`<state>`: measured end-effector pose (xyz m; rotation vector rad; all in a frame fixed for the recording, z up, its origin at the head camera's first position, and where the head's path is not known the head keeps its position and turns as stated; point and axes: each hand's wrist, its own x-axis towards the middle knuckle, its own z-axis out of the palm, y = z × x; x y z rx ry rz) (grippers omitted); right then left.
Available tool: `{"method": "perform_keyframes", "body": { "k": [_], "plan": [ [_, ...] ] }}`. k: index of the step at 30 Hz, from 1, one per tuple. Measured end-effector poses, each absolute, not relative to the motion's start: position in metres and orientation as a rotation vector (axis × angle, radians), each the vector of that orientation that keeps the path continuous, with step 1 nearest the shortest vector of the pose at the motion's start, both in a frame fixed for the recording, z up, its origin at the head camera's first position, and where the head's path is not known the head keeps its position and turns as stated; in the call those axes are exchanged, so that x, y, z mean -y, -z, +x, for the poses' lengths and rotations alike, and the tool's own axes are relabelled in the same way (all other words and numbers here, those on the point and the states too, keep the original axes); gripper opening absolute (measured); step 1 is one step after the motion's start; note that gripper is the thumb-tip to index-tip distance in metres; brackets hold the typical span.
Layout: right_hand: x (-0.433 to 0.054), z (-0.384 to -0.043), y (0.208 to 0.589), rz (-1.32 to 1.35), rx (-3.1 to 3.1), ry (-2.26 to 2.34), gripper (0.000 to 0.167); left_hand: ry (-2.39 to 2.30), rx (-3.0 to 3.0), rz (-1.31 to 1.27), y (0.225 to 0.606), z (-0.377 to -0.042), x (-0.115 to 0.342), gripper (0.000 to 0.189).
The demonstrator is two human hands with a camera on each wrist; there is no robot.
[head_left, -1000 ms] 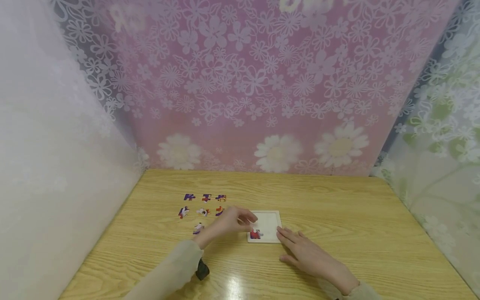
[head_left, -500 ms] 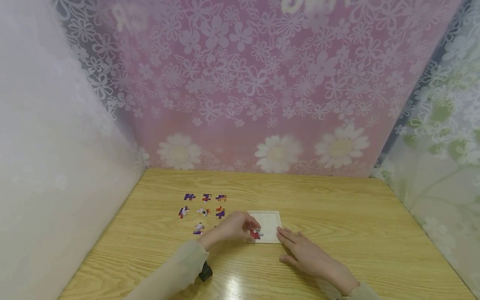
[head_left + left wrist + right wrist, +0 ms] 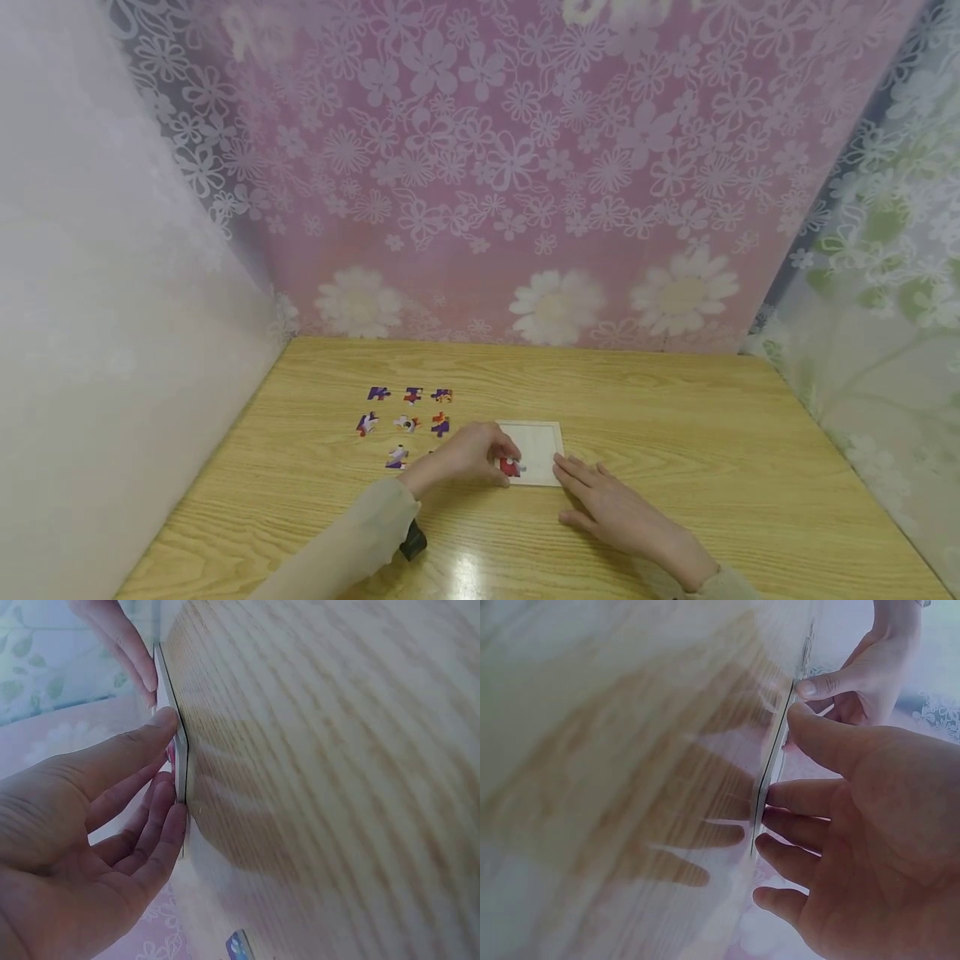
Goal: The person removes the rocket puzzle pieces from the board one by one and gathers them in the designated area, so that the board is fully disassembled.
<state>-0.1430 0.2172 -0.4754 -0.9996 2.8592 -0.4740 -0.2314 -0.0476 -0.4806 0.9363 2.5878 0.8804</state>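
In the head view my left hand [image 3: 474,450] is at the near left corner of a shallow white puzzle tray [image 3: 542,437]. A red and white jigsaw piece [image 3: 511,468] lies in that corner, with my index finger at its far side and my thumb at the tray's near edge. Seen from the left wrist, the thumb tip [image 3: 165,718] meets the rim, and a bit of red shows behind it. My right hand [image 3: 618,504] rests with extended fingers against the tray's right edge. From the right wrist, its fingers [image 3: 802,796] lie along that rim.
Several loose jigsaw pieces [image 3: 407,424] lie in rough rows on the wooden table [image 3: 675,400], left of the tray. One is mostly hidden by my left wrist. A black strap [image 3: 412,542] hangs at the left sleeve. Flower-patterned curtains [image 3: 487,167] enclose the table.
My left hand has come down slightly rightward and nearer onto the jigsaw piece in the tray corner, uncovering an orange and purple piece on the table. The right hand has stayed put.
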Motion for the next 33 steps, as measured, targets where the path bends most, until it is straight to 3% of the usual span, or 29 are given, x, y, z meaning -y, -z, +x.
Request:
{"method": "perform_keyframes", "body": {
  "k": [13,19,33],
  "plan": [
    [-0.2178,-0.1407,0.4754,-1.009,-2.862,0.479,0.066,-0.845,-2.601,0.942,0.48,-0.2336,0.0447,0.031],
    [-0.218,-0.1419,0.4757,-0.993,-2.856,0.475,0.066,-0.98,-2.528,0.925,0.4841,-0.2363,0.0455,0.009],
    [-0.2173,-0.143,0.4756,-0.987,-2.843,0.476,0.066,-1.135,-2.403,0.859,0.4801,-0.2378,0.0497,0.017]
  ]
}}
